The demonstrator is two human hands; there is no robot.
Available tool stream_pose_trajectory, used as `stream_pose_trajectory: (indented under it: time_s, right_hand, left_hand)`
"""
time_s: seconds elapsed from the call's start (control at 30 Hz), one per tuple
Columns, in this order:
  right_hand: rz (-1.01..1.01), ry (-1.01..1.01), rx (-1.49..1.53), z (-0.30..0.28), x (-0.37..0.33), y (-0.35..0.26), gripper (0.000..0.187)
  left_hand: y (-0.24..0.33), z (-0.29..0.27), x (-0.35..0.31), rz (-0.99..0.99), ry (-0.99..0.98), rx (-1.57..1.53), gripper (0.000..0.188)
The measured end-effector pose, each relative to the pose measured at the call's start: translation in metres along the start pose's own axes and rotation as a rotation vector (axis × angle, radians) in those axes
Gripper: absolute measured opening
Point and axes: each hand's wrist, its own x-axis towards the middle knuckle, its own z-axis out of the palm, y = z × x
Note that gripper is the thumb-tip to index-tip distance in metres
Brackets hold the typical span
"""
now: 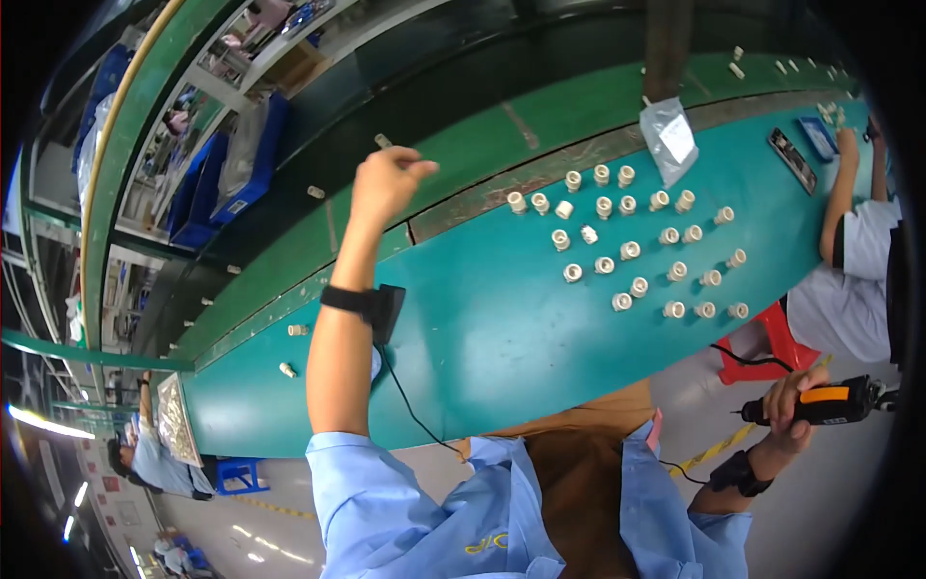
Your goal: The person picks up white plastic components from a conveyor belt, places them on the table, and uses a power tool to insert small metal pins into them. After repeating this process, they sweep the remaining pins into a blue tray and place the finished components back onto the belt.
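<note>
My left hand reaches out over the dark green conveyor belt, fingers loosely bent, thumb apart from them, with nothing visible in its grasp. Just beyond its knuckles is a small whitish cylindrical part; whether they touch I cannot tell. Down at the right, off the table's near edge, my right hand is wrapped around a black and orange electric screwdriver, its thin tip pointing left. Several similar white ribbed cylindrical parts are spread over the right half of the teal table, most of them upright.
More parts sit spaced along the belt. A clear plastic bag lies by a post. Blue bins stand beyond the belt. A co-worker's arm rests at the far right, near a red stool. A cable hangs from my left wrist.
</note>
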Motion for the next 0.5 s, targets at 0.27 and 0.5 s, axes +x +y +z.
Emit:
stream_pose_trajectory:
  time_s: [0.27, 0.5]
  right_hand:
    - [-0.006, -0.036, -0.067, -0.012, 0.020, 0.002, 0.049]
    - [-0.018, -0.091, 0.007, -0.011, 0.040, 0.004, 0.044]
  left_hand:
    - [-0.133, 0.042, 0.107, -0.251, 0.350, 0.113, 0.057]
    - [-0.142, 0.068, 0.164, -0.230, 0.293, 0.274, 0.061]
